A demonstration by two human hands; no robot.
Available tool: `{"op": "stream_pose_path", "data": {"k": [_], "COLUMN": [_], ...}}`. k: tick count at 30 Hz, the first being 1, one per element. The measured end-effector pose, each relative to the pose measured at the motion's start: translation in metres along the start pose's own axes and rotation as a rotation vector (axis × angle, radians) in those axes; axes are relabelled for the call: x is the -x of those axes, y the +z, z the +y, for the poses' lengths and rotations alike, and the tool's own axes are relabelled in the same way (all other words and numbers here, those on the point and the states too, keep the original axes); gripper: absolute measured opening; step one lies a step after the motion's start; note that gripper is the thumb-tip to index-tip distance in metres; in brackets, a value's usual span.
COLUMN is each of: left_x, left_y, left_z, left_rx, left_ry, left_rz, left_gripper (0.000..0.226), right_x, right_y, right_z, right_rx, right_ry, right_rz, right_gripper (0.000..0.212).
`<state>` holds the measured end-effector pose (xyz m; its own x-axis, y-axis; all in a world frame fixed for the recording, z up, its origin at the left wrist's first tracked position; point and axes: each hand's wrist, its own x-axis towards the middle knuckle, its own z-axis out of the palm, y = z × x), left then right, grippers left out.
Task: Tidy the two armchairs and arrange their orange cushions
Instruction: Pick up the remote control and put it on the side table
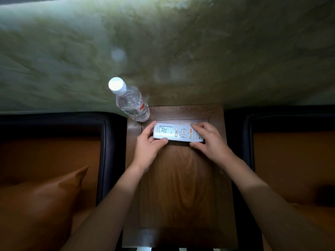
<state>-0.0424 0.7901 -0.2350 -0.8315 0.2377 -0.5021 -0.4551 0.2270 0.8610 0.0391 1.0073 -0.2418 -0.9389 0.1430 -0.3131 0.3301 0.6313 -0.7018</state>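
Head view, looking straight down: nearest me on the left, one orange cushion [41, 201] stands tilted on the left armchair [112, 160], a corner poking up over the orange seat, not yet squared to the back. On the right armchair [246, 142] a dim orange shape in the near corner may be the second cushion, though it is too dark to be sure.

Between the chairs runs the wooden side table [184, 187], and my forearms reach along it. My left hand [148, 151] pinches the display end of the white remote [178, 133], thumb on its near edge and fingers on the far one. My right hand [210, 140] grips the button end the same way. I hold both ends, I judge, to line the remote up square with the table's far edge.

Just beyond it, the water bottle [132, 102] stands upright at the table's far-left corner, against the mottled green wall [181, 51].
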Motion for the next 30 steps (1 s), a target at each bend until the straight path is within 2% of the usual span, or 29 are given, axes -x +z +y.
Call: {"op": "stream_pose_path", "data": {"k": [4, 9, 12, 14, 16, 18, 22, 30], "left_x": [-0.009, -0.006, -0.001, 0.008, 0.017, 0.021, 0.021, 0.007], "left_y": [0.007, 0.024, 0.032, 0.037, 0.038, 0.036, 0.027, 0.025], "left_z": [-0.004, -0.005, -0.001, 0.002, 0.001, -0.004, -0.003, 0.008], "left_rx": [-0.084, -0.142, -0.132, -0.062, -0.007, 0.009, 0.016, 0.018], "left_ry": [0.023, 0.093, 0.118, 0.081, 0.053, 0.04, -0.01, 0.003], "left_rz": [0.068, 0.182, 0.222, 0.232, 0.238, 0.25, 0.19, 0.065], "left_gripper": [0.074, 0.07, 0.071, 0.075, 0.076, 0.074, 0.069, 0.079], "right_x": [-0.023, -0.025, -0.006, 0.01, 0.023, 0.026, 0.018, -0.001], "right_y": [-0.003, 0.004, 0.008, 0.013, 0.019, 0.021, 0.017, 0.008], "right_z": [-0.001, -0.003, -0.006, -0.007, -0.008, -0.006, -0.01, -0.004], "right_rx": [0.081, 0.063, -0.105, -0.321, -0.548, -0.627, -0.643, -0.574], "right_ry": [-0.042, -0.025, 0.094, 0.206, 0.285, 0.305, 0.275, 0.244], "right_rz": [0.034, 0.115, 0.224, 0.248, 0.217, 0.186, 0.117, 0.062], "right_gripper": [0.066, 0.061, 0.067, 0.072, 0.074, 0.077, 0.077, 0.077]}}
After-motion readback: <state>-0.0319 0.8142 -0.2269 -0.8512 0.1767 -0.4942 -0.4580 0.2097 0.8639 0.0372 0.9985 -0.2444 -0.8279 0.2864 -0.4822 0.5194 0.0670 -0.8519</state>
